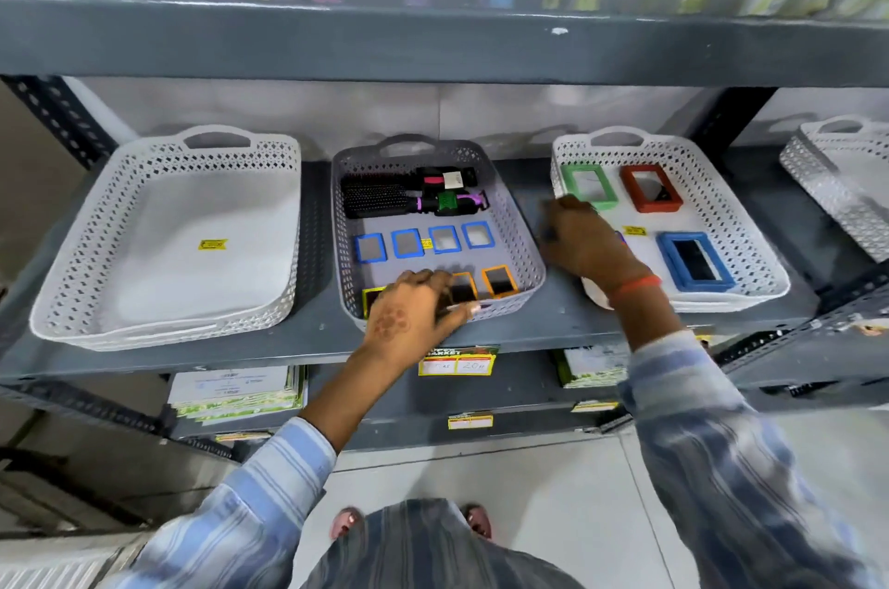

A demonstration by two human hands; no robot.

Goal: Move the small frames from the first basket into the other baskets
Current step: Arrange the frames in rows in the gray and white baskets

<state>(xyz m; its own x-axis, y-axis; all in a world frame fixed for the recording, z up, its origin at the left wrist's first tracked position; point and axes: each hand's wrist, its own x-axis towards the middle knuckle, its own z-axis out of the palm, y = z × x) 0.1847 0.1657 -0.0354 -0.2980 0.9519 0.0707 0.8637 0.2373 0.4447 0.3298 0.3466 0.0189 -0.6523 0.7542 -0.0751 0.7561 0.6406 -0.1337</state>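
Observation:
The grey middle basket [517, 223] holds a row of small blue frames [407, 243] and, in front, small orange frames [500, 280] and a yellow one [370, 297]. My left hand [413, 307] lies over that front row with its fingers curled down and its thumb at the rim; what is under it is hidden. My right hand [584, 242] is blurred over the left wall of the right white basket [750, 227]. A blue sliver shows beside it. That basket holds larger green [589, 184], red [650, 188] and blue [695, 262] frames.
An empty white basket [72, 280] stands at the left, and another [827, 184] at the far right. Hairbrushes [385, 198] lie at the back of the grey basket. The upper shelf edge [433, 40] hangs above, and a price tag [457, 362] is on the shelf front.

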